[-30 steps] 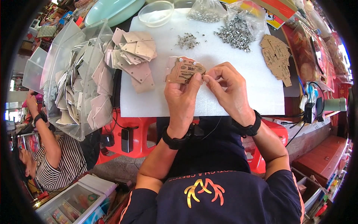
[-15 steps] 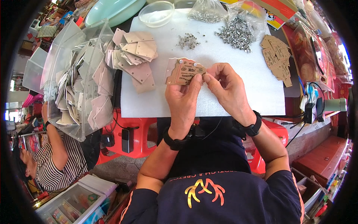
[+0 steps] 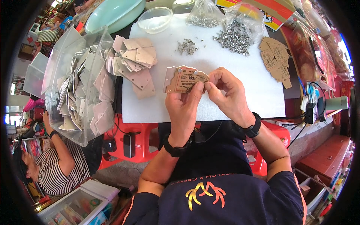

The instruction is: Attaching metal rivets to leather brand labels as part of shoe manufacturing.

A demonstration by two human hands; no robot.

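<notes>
My left hand (image 3: 183, 112) grips a pale thin board with a brown printed card (image 3: 183, 80) lying over it. The thumb presses on the card's lower right while the other fingers are behind. Two round silver studs sit along the card's top edge. A strip of bare pale board shows at the left, with small holes in it. At the card's right corner, my right hand (image 3: 230, 95) pinches with thumb and fingertips. Whatever small piece may be between those fingertips is hidden. Both hands are over the near half of the white foam sheet (image 3: 258, 101).
Pale boards (image 3: 138, 52) are heaped at the left beside a clear plastic bin (image 3: 84, 135) full of more. Loose metal studs (image 3: 187, 47) and a bag's spilled metal pieces (image 3: 236, 39) lie farther off. Brown printed cards (image 3: 275, 60) are stacked at the right. A person in stripes (image 3: 62, 165) sits left.
The whole view has shifted slightly, and the board and card appear a little lower and more face-on. Both hands keep nearly the same grip.
</notes>
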